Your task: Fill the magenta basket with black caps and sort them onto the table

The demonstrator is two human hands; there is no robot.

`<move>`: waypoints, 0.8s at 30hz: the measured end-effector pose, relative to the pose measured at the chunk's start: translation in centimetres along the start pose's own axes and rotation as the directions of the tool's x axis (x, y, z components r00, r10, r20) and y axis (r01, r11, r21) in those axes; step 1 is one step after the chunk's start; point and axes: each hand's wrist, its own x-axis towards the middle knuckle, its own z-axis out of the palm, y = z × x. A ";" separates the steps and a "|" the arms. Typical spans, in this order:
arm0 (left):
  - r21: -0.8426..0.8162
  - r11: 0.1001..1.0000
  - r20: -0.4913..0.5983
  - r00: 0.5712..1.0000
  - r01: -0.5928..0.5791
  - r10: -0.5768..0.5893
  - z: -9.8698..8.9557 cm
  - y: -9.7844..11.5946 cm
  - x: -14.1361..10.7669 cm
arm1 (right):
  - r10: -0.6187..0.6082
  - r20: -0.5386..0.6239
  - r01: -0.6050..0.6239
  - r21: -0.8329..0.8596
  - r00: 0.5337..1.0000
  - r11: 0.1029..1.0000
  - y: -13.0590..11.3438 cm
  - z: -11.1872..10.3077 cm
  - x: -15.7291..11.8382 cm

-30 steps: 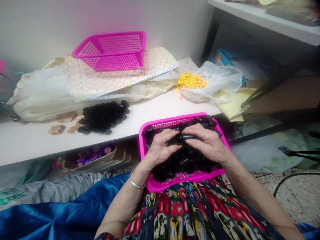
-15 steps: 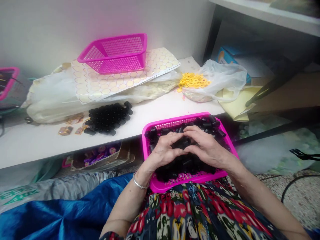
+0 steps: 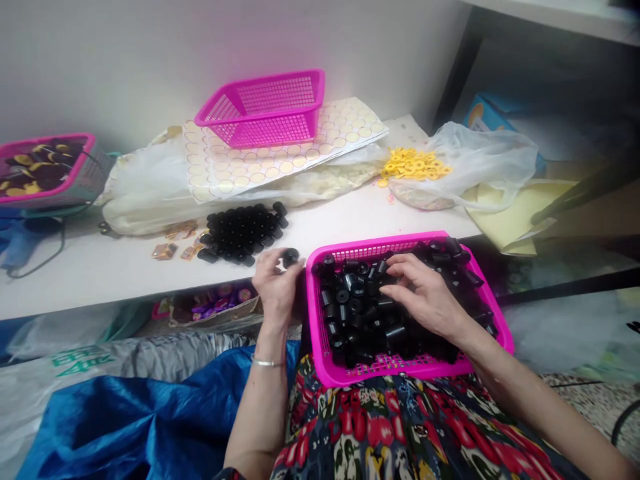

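Observation:
A black cylindrical piece (image 3: 290, 257) is held between the thumb and fingers of my left hand (image 3: 276, 280), at the table's front edge, left of the pink basket (image 3: 320, 357) on my lap. Many loose black pieces (image 3: 395, 333) fill that basket. Over its middle hovers my right hand (image 3: 420, 290), thumb and fingers apart, with nothing visible between them. Beyond my left hand, a cluster of black pieces (image 3: 243, 230) stands in tight rows on the white table (image 3: 325, 217).
An empty pink basket (image 3: 270, 120) rests on sheets of round stickers (image 3: 225, 170). Yellow rings (image 3: 415, 165) lie beside a clear plastic bag (image 3: 480, 157). Small wrapped packets (image 3: 165, 251) are left of the cluster. Another basket (image 3: 85, 163) stands far left.
My hands have parted. My left hand has moved left out of the basket with a black piece; my right hand remains over the basket. The view has shifted left.

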 end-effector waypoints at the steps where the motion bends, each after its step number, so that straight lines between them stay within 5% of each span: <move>1: 0.022 0.995 -0.057 0.994 0.092 -0.091 0.0 -1.9 0.9 | -0.003 0.011 0.004 -0.039 1.000 0.999 0.4 0.1 0.2; 4: 0.129 0.947 -0.122 0.953 0.293 -0.278 0.6 -6.7 3.2 | -0.037 0.083 0.054 -0.204 0.996 0.978 1.3 0.7 1.2; 8: 0.258 0.908 -0.175 0.940 0.330 -0.291 1.5 -9.2 5.0 | -0.069 0.247 0.167 -0.401 0.966 0.900 0.8 2.4 3.9; 13: 0.307 0.895 -0.222 0.939 0.322 -0.262 1.5 -8.6 5.7 | -0.122 0.501 0.420 -0.542 0.857 0.728 -1.3 5.4 8.2; 18: 0.285 0.927 -0.230 0.956 0.243 -0.180 0.8 -5.0 2.7 | -0.084 0.641 0.557 -0.586 0.763 0.589 -2.0 7.7 10.1; 22: 0.112 0.992 0.096 0.994 -0.059 0.049 0.7 -1.3 -0.3 | -0.061 0.650 0.556 -0.592 0.757 0.583 -1.3 7.9 9.3; 24: 0.087 0.966 0.315 0.926 -0.245 0.206 0.8 -0.2 -1.1 | -0.047 0.652 0.547 -0.592 0.757 0.591 -0.8 7.7 8.7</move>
